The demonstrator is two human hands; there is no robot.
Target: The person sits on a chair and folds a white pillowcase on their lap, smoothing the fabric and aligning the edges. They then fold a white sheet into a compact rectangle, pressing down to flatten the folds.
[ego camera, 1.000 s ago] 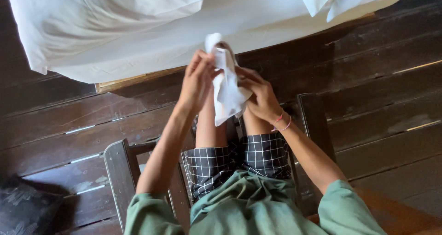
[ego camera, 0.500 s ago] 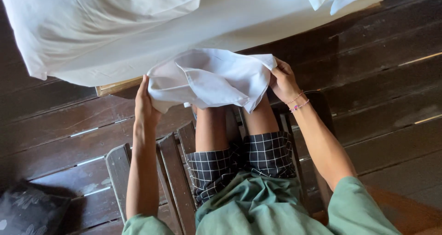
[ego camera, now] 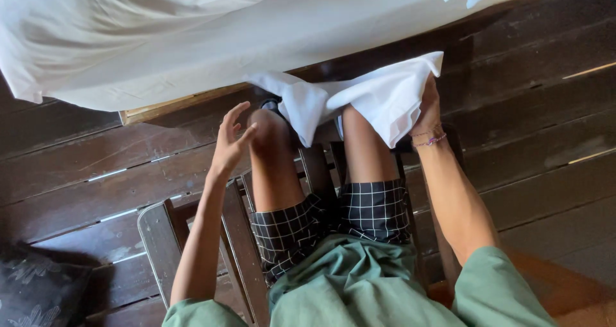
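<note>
Head view: right hand [ego camera: 428, 109] grips soft, light white cloth [ego camera: 378, 93] by its edge; left hand [ego camera: 230, 141] spread, empty.

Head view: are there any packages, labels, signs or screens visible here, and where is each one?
None in view: only a white cloth over the knees, held by the right hand, and a bed with white sheets. The left hand is empty.
</note>
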